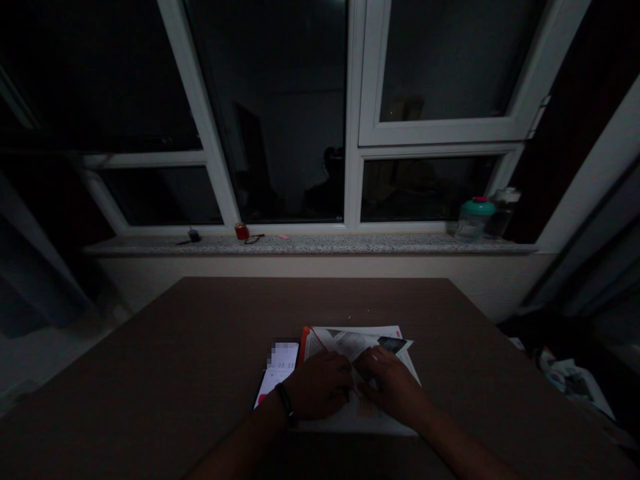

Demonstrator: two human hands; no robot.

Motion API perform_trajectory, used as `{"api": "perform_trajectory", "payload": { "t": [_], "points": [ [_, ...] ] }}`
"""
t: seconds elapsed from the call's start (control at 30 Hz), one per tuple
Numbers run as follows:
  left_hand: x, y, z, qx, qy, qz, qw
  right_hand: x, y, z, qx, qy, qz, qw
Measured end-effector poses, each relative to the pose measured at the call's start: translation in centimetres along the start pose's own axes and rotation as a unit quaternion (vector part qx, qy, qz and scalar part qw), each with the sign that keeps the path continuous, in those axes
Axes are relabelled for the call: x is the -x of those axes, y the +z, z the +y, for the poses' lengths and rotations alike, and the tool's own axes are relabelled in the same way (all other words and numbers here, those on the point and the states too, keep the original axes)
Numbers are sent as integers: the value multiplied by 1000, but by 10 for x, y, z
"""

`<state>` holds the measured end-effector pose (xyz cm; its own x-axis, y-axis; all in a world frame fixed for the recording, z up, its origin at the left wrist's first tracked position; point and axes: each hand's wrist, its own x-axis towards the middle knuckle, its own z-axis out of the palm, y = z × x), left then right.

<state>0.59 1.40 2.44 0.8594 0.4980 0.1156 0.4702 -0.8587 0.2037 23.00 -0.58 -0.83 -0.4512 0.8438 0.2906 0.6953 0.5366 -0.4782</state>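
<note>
Both hands rest on a printed paper sheet (360, 347) lying on a dark brown table (200, 347). My left hand (320, 385) is curled, its fingers pressed down on the sheet's middle; a dark band circles its wrist. My right hand (393, 387) lies beside it, fingers bent and pinching at the paper where the two hands meet. The paper has a folded corner at the far right. A phone (279, 373) with a lit screen lies flat just left of my left hand, partly under the sheet's edge.
A stone windowsill (310, 245) runs beyond the table, carrying a small red object (241, 231), a dark small item (193, 235) and a teal-lidded jar (474, 219) next to a bottle (505, 210). Dark windows above. Papers lie on the floor at right (575, 383).
</note>
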Motion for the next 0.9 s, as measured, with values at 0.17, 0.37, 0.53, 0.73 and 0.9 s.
{"api": "perform_trajectory", "payload": {
  "t": [0.17,0.37,0.53,0.73,0.9],
  "points": [
    [0,1,0,-1,-1,3,1000,0,1,0,1,-6,2,1000],
    [0,2,-1,-9,-3,11,1000,0,1,0,8,-9,2,1000],
    [0,1,0,-2,-4,14,1000,0,1,0,5,-7,2,1000],
    [-1,-1,1,1,-4,4,1000,1,-1,-2,6,-4,-7,1000],
    [-1,1,2,4,-18,7,1000,2,-3,-1,-2,-4,-12,1000]
  ]
}}
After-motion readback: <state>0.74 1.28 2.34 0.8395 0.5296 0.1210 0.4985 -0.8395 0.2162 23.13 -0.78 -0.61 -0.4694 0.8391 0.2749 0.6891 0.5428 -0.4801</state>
